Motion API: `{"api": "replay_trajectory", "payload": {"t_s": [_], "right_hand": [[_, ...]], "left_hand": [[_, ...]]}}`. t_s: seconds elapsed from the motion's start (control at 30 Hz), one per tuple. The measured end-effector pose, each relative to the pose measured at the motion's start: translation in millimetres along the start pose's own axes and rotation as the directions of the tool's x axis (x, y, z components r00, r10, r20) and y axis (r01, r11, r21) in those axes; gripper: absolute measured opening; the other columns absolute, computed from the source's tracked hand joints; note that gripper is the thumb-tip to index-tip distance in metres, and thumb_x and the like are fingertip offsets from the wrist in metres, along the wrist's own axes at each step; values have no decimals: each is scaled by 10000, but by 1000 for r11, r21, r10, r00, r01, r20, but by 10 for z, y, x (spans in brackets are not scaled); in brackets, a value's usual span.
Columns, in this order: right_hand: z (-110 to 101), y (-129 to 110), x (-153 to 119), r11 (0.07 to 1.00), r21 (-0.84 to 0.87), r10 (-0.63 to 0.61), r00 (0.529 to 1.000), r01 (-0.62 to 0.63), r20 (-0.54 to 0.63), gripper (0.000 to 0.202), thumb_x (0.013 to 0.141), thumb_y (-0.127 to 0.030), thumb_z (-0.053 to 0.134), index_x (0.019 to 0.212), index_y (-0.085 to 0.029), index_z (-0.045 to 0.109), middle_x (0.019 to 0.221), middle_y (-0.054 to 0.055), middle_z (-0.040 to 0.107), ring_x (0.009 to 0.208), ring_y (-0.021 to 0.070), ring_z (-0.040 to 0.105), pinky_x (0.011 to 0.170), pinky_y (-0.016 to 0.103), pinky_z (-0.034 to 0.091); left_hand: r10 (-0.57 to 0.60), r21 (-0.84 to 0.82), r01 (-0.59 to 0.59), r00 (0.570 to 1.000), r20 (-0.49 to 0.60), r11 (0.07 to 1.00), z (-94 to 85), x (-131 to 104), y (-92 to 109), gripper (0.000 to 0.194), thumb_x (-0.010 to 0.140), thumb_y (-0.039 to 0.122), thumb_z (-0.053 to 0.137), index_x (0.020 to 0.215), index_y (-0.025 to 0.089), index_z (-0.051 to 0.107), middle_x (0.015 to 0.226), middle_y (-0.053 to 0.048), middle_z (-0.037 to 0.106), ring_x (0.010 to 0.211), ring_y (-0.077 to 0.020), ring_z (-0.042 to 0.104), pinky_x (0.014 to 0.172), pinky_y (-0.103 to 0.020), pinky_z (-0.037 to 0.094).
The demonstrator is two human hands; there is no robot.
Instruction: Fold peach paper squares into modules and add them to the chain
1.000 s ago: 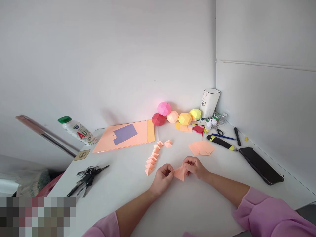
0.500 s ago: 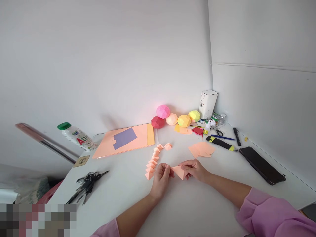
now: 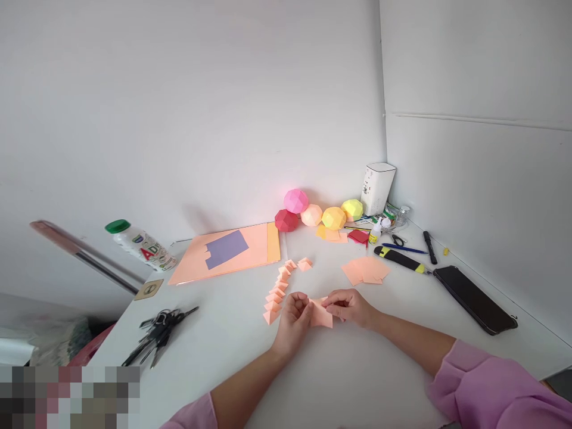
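Observation:
A small peach paper square point(image 3: 322, 316) is held between my two hands, just above the white table. My left hand point(image 3: 295, 316) pinches its left edge with thumb and fingers. At its upper right, my right hand point(image 3: 351, 307) grips the paper between thumb and forefinger. Left of my left hand runs a row of folded peach paper pieces point(image 3: 276, 292), with one more folded piece point(image 3: 305, 263) at the far end. Flat peach paper squares point(image 3: 366, 270) lie in a loose pile beyond my right hand.
Faceted paper balls point(image 3: 333, 218) line the back wall beside a white box point(image 3: 378, 187). On the right lie a utility knife point(image 3: 400, 260), a glue bottle point(image 3: 374, 233) and a black case point(image 3: 474, 300). Keys point(image 3: 161, 330), a bottle point(image 3: 143, 245) and peach sheets point(image 3: 192, 259) occupy the left.
The paper between my hands was folded into a triangle and now shows as an opened, squarer sheet. My right fingers have shifted up along its edge.

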State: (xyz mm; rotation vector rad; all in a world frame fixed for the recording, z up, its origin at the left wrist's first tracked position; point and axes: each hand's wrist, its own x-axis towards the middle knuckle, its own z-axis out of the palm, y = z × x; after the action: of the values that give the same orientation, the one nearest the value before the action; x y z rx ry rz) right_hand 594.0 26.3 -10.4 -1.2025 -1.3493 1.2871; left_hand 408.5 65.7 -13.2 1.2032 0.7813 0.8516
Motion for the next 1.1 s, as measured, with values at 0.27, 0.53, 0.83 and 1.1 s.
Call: {"api": "replay_trajectory", "payload": {"t_s": [0.27,0.53,0.83,1.1], "right_hand": [[-26,104,9,996,6,85,996,-85,0,475,692,-335,700,1124,-173,587,632,-37,485,565,95,463,566,252,413],[-15,94,24,995,27,97,995,-96,-16,508,676,-308,721,1141,-170,571,686,-26,493,588,102,481,555,253,429],[-14,67,26,998,22,53,998,-53,22,221,716,-353,681,746,-154,590,612,-29,522,551,97,471,530,237,400],[-11,66,31,998,45,-44,999,44,-6,246,718,-359,682,657,-157,555,679,-20,520,523,80,454,499,228,372]], "left_hand": [[96,179,-133,975,202,975,-5,-30,-32,172,834,329,529,954,215,483,718,30,442,656,-109,442,611,-238,398],[247,262,-299,946,212,918,-49,-11,-95,318,834,266,522,1151,269,532,890,-32,504,783,-154,507,705,-315,469],[307,241,-377,908,284,894,-79,-6,-98,393,867,238,471,1251,323,473,1109,-70,516,1009,-202,510,813,-369,475],[259,300,-300,951,168,906,-63,3,-178,340,843,317,520,1180,278,541,798,-14,468,723,-146,474,626,-281,442]]}}
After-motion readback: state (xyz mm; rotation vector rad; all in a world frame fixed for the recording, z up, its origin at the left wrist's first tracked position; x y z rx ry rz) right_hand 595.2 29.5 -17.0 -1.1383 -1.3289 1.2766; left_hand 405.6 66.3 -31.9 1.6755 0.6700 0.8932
